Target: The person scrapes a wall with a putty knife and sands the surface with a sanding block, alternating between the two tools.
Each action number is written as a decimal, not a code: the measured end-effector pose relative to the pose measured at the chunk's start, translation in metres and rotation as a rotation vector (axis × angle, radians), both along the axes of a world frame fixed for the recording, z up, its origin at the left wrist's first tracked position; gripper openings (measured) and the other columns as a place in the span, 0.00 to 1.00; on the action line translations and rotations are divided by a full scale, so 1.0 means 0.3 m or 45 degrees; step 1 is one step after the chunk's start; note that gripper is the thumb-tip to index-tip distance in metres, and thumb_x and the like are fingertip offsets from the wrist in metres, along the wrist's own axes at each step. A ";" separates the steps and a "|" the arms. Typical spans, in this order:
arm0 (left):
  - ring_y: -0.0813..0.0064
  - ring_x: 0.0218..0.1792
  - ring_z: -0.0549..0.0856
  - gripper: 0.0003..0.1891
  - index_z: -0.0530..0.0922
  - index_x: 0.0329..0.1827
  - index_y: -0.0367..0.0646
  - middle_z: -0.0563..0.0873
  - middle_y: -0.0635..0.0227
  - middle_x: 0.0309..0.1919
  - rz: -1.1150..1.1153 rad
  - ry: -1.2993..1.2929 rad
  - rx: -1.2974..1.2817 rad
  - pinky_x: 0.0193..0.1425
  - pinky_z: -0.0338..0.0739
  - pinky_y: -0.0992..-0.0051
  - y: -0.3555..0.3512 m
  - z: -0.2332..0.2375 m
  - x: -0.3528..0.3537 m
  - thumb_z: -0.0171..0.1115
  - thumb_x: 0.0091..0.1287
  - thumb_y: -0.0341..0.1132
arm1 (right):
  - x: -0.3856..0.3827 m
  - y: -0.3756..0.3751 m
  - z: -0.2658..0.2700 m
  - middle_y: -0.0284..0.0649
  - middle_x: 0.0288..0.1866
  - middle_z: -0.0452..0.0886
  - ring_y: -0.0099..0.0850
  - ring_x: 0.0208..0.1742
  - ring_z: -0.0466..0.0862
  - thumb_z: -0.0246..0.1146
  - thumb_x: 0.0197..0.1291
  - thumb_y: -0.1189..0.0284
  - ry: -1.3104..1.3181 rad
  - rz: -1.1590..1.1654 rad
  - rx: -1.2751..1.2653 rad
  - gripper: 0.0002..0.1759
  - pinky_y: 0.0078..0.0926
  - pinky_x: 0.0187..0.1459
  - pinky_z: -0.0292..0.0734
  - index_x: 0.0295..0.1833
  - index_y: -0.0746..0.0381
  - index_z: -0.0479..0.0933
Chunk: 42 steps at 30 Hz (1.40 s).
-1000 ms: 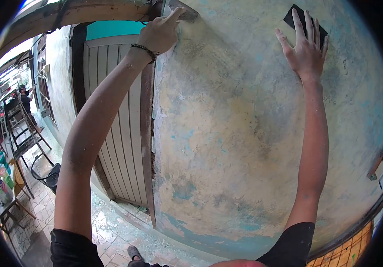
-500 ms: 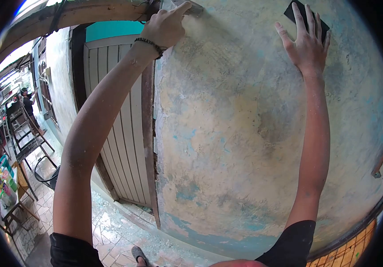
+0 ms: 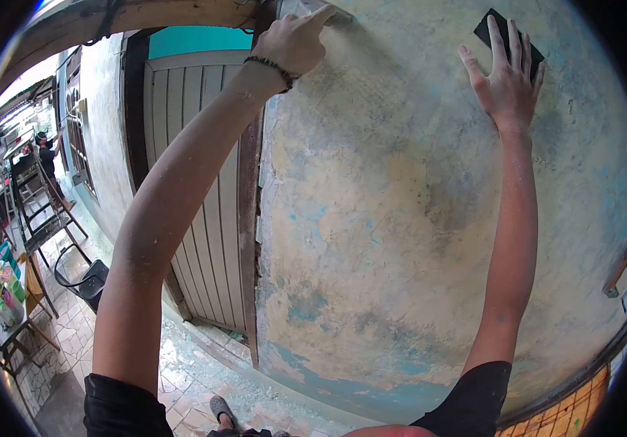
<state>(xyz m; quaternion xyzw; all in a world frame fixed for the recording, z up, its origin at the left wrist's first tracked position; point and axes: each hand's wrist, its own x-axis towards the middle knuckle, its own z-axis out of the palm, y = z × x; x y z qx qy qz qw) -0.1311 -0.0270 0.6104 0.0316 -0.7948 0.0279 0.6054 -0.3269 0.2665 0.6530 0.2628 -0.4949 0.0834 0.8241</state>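
Dark sheet (image 3: pixel 490 28) is pinned high on the patchy wall (image 3: pixel 401 218) under my right hand (image 3: pixel 506 76), fingers spread flat over it, not gripping. It's black, square-cornered and thin. My guess is it's light, floppy and a bit gritty, so it's better pressed with the palm than pinched by an edge. My left hand (image 3: pixel 295 44) is curled around a grey tool (image 3: pixel 331 14) up by the door frame (image 3: pixel 249 189); can't tell exactly what it is.
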 end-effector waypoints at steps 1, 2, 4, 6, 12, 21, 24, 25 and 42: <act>0.37 0.47 0.86 0.25 0.74 0.72 0.59 0.89 0.47 0.43 0.057 0.017 -0.023 0.51 0.82 0.44 -0.051 -0.025 -0.044 0.55 0.71 0.31 | 0.002 -0.001 -0.003 0.29 0.90 0.52 0.35 0.90 0.50 0.49 0.69 0.29 -0.003 -0.002 -0.006 0.45 0.62 0.85 0.38 0.87 0.30 0.52; 0.36 0.51 0.85 0.26 0.71 0.75 0.63 0.89 0.49 0.48 0.114 0.038 -0.047 0.56 0.81 0.43 -0.082 -0.026 -0.071 0.56 0.74 0.34 | 0.004 -0.003 -0.004 0.29 0.90 0.52 0.35 0.90 0.50 0.49 0.68 0.29 -0.003 -0.002 -0.012 0.45 0.62 0.85 0.38 0.87 0.30 0.52; 0.36 0.52 0.85 0.26 0.71 0.75 0.62 0.89 0.48 0.48 0.140 0.044 -0.089 0.56 0.81 0.43 -0.090 0.017 -0.080 0.56 0.74 0.35 | 0.001 -0.002 0.001 0.29 0.90 0.52 0.35 0.90 0.50 0.49 0.68 0.29 -0.001 -0.009 -0.017 0.45 0.62 0.85 0.38 0.87 0.30 0.51; 0.37 0.47 0.86 0.26 0.73 0.72 0.59 0.88 0.46 0.44 0.082 0.034 -0.074 0.51 0.82 0.43 -0.066 0.039 -0.058 0.56 0.70 0.32 | -0.002 -0.002 0.001 0.29 0.90 0.51 0.35 0.90 0.50 0.49 0.68 0.29 -0.009 -0.018 -0.014 0.46 0.62 0.85 0.38 0.87 0.30 0.51; 0.38 0.53 0.86 0.27 0.70 0.75 0.62 0.88 0.45 0.49 0.115 0.079 -0.191 0.54 0.82 0.42 -0.107 0.013 -0.094 0.56 0.72 0.33 | -0.008 -0.003 -0.011 0.30 0.90 0.51 0.35 0.90 0.50 0.50 0.68 0.29 -0.064 -0.023 -0.036 0.46 0.63 0.85 0.38 0.87 0.31 0.51; 0.39 0.45 0.89 0.28 0.78 0.66 0.53 0.89 0.41 0.42 -0.190 -0.019 0.001 0.48 0.83 0.47 0.009 0.086 0.020 0.52 0.62 0.23 | -0.003 -0.001 -0.019 0.32 0.90 0.52 0.37 0.90 0.51 0.49 0.68 0.30 -0.074 -0.054 -0.017 0.46 0.64 0.85 0.36 0.87 0.34 0.53; 0.41 0.47 0.89 0.28 0.79 0.66 0.54 0.89 0.42 0.43 -0.177 0.107 -0.097 0.49 0.84 0.49 -0.009 0.010 -0.011 0.52 0.62 0.23 | 0.000 -0.006 -0.036 0.33 0.90 0.52 0.38 0.90 0.51 0.49 0.68 0.30 -0.090 -0.044 -0.012 0.46 0.65 0.85 0.36 0.87 0.34 0.53; 0.41 0.48 0.89 0.28 0.78 0.66 0.54 0.89 0.42 0.44 -0.191 0.078 -0.075 0.50 0.84 0.49 -0.009 0.009 -0.011 0.52 0.62 0.23 | 0.001 -0.008 -0.042 0.33 0.90 0.53 0.38 0.90 0.51 0.50 0.68 0.30 -0.094 -0.045 -0.012 0.46 0.65 0.85 0.36 0.87 0.34 0.53; 0.43 0.57 0.86 0.27 0.79 0.65 0.53 0.87 0.45 0.56 -0.191 0.083 -0.072 0.60 0.81 0.52 -0.094 0.141 -0.009 0.52 0.62 0.24 | 0.052 0.000 -0.064 0.33 0.90 0.51 0.37 0.90 0.48 0.53 0.68 0.33 -0.213 -0.109 0.001 0.46 0.63 0.86 0.36 0.87 0.35 0.52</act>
